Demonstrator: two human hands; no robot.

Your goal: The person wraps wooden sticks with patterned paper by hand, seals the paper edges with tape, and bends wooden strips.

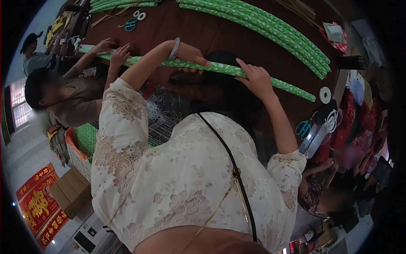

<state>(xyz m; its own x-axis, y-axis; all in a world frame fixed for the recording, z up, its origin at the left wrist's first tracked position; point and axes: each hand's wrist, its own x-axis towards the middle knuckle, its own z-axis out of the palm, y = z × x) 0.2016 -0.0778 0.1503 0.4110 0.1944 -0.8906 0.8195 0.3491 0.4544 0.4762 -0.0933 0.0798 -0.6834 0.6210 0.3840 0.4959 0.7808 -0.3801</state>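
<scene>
A long thin rod wrapped in green paper with a white pattern (292, 89) lies across in front of me, near the table's edge. My left hand (190, 55), with a bangle on its wrist, is closed round the rod's middle. Its thumb rests on top and some fingertips show underneath. Further along to the right, my right hand (259, 80) grips the same rod, its index finger stretched along the far side and its thumb on the near side. The rod's left end comes close to a co-worker's hands.
More green wrapped rods (270, 31) lie in a bundle on the brown table (203, 25). Blue scissors (130, 25) and tape rolls (325, 95) lie there too. To the left a co-worker (80, 97) handles another rod. A basket (78, 146) stands below; another person sits right.
</scene>
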